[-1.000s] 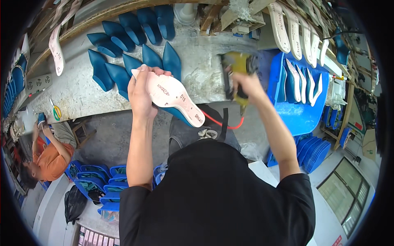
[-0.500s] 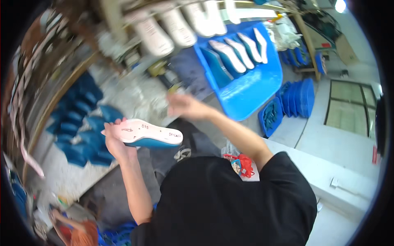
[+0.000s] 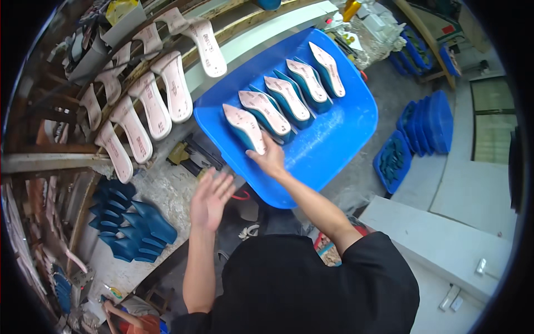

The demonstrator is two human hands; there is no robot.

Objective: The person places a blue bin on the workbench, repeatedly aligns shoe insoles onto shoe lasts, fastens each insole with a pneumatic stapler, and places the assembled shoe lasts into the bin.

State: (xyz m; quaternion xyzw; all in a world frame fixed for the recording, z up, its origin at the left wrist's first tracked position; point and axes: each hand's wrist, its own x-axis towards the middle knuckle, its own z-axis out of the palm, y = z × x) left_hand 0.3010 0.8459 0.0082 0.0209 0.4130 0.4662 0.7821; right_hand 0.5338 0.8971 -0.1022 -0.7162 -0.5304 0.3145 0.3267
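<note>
My right hand (image 3: 271,160) rests on the heel end of a blue shoe last with a pale pink insole (image 3: 243,127), the nearest in a row of several standing in a big blue plastic tray (image 3: 334,145). The fingers close on the last's back end. My left hand (image 3: 209,199) hovers open and empty over the workbench, fingers spread, just left of the tray's near corner.
Pale pink insoles (image 3: 147,106) hang in rows on wooden racks at the upper left. A heap of bare blue lasts (image 3: 130,225) lies on the bench to the left. Stacked blue trays (image 3: 423,125) stand on the floor at right. A tool (image 3: 192,156) lies beside the tray.
The last with the insole went from my left hand into the tray's row under my right hand. My left hand is now empty. The view swung right toward the tray.
</note>
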